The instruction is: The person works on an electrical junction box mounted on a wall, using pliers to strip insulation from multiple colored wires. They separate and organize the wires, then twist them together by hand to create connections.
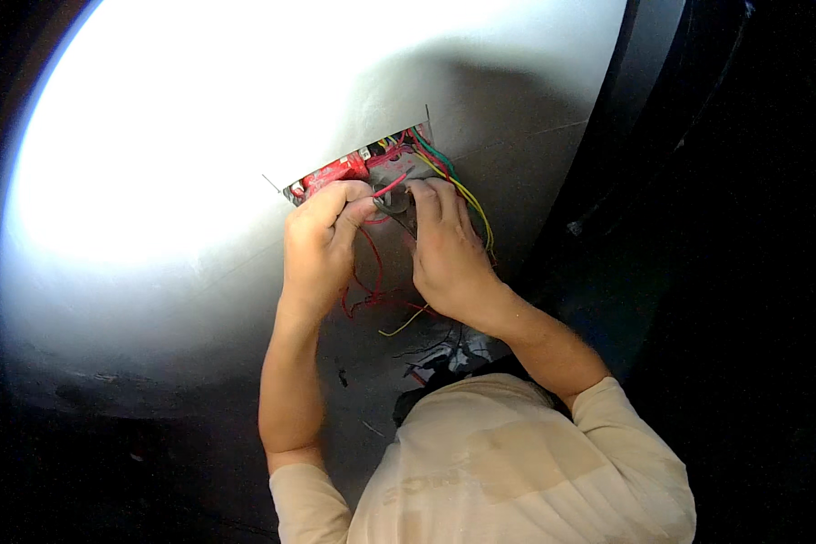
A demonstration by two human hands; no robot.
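Observation:
An open electrical box (pixel 289 192) is set in the pale wall, crowded with red parts and wires. Just below it, my left hand (pixel 320 238) is closed in a pinch around a red wire (pixel 392 185), whose end points up to the right. Close beside it, my right hand (pixel 451 247) has its fingers curled around a dark, thin thing (pixel 399 210) that I cannot make out; part of it lies between both hands. Green and yellow wires (pixel 470 195) bow out of the box past the right hand.
Loose red wires (pixel 374 295) dangle below my hands, with a yellow wire end (pixel 399 328) near them. A dark, jumbled heap (pixel 458 358) lies by my shirt. The wall (pixel 199 136) is glaringly lit at left; a dark vertical edge (pixel 639 91) stands at right.

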